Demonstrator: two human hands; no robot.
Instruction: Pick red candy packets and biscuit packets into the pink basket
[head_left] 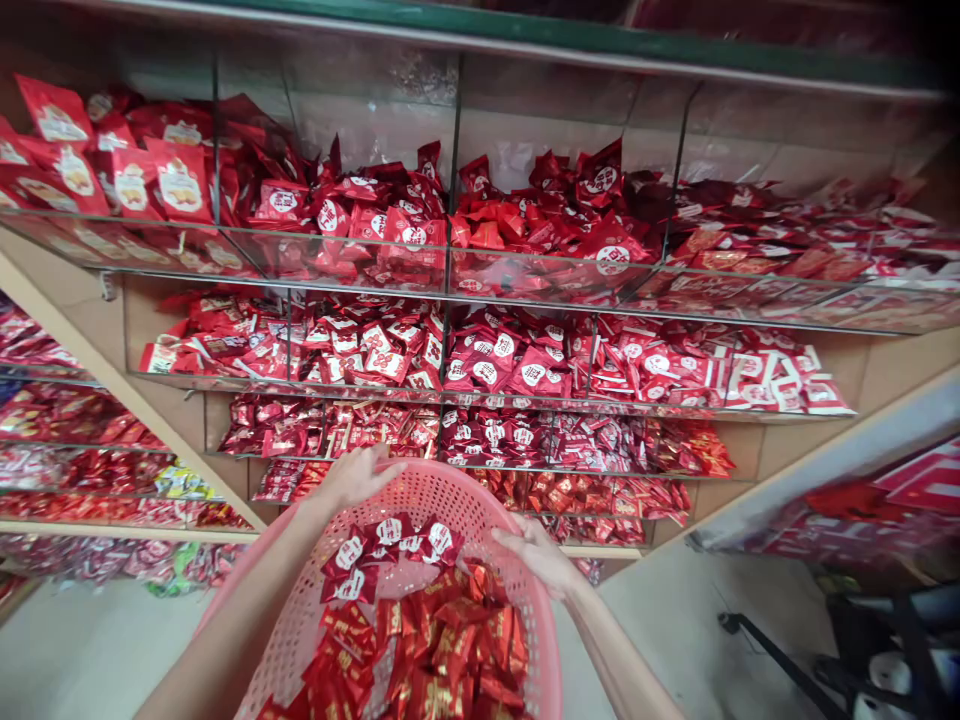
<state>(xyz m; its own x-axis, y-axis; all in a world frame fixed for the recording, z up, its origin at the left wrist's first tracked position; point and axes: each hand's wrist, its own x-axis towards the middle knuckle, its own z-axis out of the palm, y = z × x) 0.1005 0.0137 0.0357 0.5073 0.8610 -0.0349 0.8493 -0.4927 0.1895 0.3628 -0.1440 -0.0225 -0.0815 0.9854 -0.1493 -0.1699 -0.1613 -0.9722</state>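
A pink perforated plastic basket (556,640) is held out in front of the shelves, tilted so that its inside faces me. My left hand (361,478) grips its far rim at the upper left, thumb over the edge and the other fingers partly hidden. On the right rim, my right hand (536,555) has its thumb inside and its remaining fingers outside, mostly out of sight. Shiny red packets with gold print (450,630) fill the lower part of the basket. Above them lie several dark red packets with white round labels (390,530).
Shelves with clear dividers and a clear front lip (337,250) hold rows of red snack packets (532,375). More stocked shelves (82,415) stand at the left. A black wheeled chair base (795,660) is on the floor at the lower right.
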